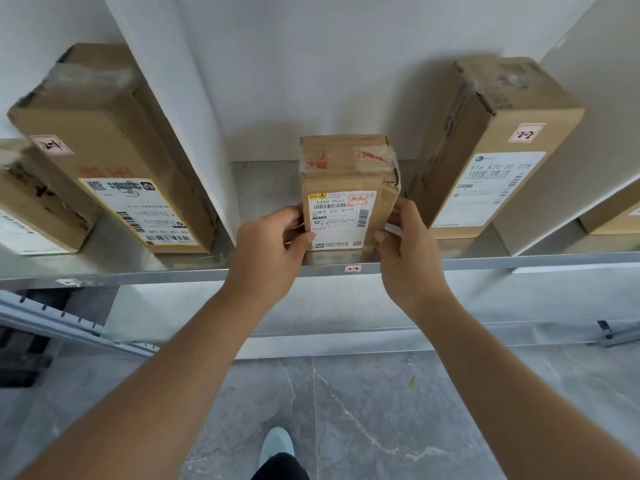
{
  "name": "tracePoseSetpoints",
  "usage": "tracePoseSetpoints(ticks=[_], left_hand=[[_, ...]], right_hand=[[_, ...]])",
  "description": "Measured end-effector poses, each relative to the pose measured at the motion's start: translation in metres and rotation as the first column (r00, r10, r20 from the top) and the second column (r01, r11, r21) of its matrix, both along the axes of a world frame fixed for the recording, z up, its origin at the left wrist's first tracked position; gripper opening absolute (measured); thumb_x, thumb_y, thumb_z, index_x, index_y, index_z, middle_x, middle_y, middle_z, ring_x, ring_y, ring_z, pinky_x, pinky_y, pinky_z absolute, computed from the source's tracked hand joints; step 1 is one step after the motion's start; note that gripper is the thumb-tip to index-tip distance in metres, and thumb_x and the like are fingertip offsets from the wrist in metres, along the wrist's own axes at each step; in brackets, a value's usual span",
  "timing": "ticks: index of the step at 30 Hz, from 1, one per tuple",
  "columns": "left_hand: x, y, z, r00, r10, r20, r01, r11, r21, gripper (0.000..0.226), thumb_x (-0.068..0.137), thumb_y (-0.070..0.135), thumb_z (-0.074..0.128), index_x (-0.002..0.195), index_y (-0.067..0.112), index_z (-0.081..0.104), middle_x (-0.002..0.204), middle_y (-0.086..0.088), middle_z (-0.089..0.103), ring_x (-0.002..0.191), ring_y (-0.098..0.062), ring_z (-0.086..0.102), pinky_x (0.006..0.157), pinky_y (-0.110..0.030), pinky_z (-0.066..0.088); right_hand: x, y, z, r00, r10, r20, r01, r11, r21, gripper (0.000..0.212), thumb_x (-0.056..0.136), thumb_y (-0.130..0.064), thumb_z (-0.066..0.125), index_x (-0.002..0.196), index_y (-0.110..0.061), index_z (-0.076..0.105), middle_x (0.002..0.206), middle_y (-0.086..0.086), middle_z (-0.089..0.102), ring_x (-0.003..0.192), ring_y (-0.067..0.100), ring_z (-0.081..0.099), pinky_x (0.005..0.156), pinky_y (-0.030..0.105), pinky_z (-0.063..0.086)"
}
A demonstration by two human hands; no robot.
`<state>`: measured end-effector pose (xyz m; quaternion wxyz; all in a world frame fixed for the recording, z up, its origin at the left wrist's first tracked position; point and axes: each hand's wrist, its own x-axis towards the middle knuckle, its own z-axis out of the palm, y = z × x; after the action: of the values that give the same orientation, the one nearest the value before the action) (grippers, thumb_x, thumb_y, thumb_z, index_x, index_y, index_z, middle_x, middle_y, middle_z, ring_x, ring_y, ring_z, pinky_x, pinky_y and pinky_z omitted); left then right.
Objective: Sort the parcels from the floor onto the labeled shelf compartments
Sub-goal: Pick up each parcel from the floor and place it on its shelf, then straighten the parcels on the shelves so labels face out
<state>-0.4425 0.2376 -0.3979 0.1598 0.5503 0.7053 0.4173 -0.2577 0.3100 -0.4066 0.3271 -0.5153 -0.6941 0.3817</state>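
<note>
standing parcel (348,192) between both hands

The small parcel (348,192) in front of me is brown cardboard with red stamp marks under shiny clear tape on top, and its white label (341,220) carries black barcodes, a yellow corner patch and red-boxed handwriting. Right of that parcel stands a taller brown box (498,143) with a white black-printed label and a pink-edged tag (526,133) marked in dark pen; left of it another brown box (107,147) shows faded red print, a yellow-bordered white label and a similar pink tag. The shelf (485,259) under the parcel is dull silver-grey with white dividers, the floor (363,410) below is grey with pale marble-like veins, and my shoe (275,443) is white.
</note>
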Motion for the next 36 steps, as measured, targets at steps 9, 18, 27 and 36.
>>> tracePoseSetpoints(ticks=[9, 18, 27, 36], left_hand=[[-0.005, 0.015, 0.004, 0.998, 0.014, -0.058, -0.014, 1.000, 0.002, 0.031, 0.096, 0.011, 0.072, 0.126, 0.016, 0.073, 0.124, 0.004, 0.075, 0.111, -0.011, 0.073, 0.096, -0.014, 0.054], [-0.007, 0.013, 0.001, 0.979, 0.148, 0.143, -0.133, 0.985, -0.107, 0.055, 0.092, 0.019, 0.079, 0.142, 0.016, 0.057, 0.123, 0.005, 0.073, 0.111, -0.010, 0.071, 0.099, -0.033, 0.059], [0.023, -0.037, 0.042, 0.973, 0.169, 0.157, -0.137, 0.971, -0.195, 0.055, 0.099, 0.032, 0.067, 0.149, 0.015, 0.053, 0.142, 0.001, 0.062, 0.126, -0.015, 0.062, 0.104, -0.034, 0.053], [0.052, -0.127, 0.166, 0.992, 0.125, -0.031, -0.124, 0.992, 0.029, 0.045, 0.097, 0.043, 0.054, 0.133, 0.021, 0.070, 0.139, 0.008, 0.058, 0.121, -0.013, 0.059, 0.104, -0.020, 0.046]], right_hand=[[-0.007, 0.013, -0.001, 1.000, -0.014, 0.021, 0.014, 1.000, 0.011, 0.044, 0.105, 0.003, 0.045, 0.143, -0.021, 0.045, 0.128, -0.016, 0.063, 0.109, -0.005, 0.053, 0.089, 0.015, 0.049], [-0.002, 0.010, -0.002, 0.996, -0.019, -0.083, 0.014, 0.998, -0.060, 0.056, 0.107, -0.003, 0.047, 0.157, -0.026, 0.037, 0.150, -0.015, 0.055, 0.134, -0.003, 0.050, 0.105, 0.015, 0.048], [0.022, -0.044, 0.035, 1.000, -0.016, -0.025, 0.013, 0.993, -0.113, 0.042, 0.110, -0.029, 0.046, 0.151, -0.024, 0.048, 0.151, -0.007, 0.055, 0.136, 0.013, 0.054, 0.107, 0.022, 0.042], [0.049, -0.113, 0.151, 0.974, 0.225, 0.014, -0.224, 0.956, 0.189, 0.046, 0.107, -0.046, 0.040, 0.144, -0.026, 0.058, 0.141, -0.004, 0.060, 0.128, 0.015, 0.056, 0.110, 0.041, 0.048]])
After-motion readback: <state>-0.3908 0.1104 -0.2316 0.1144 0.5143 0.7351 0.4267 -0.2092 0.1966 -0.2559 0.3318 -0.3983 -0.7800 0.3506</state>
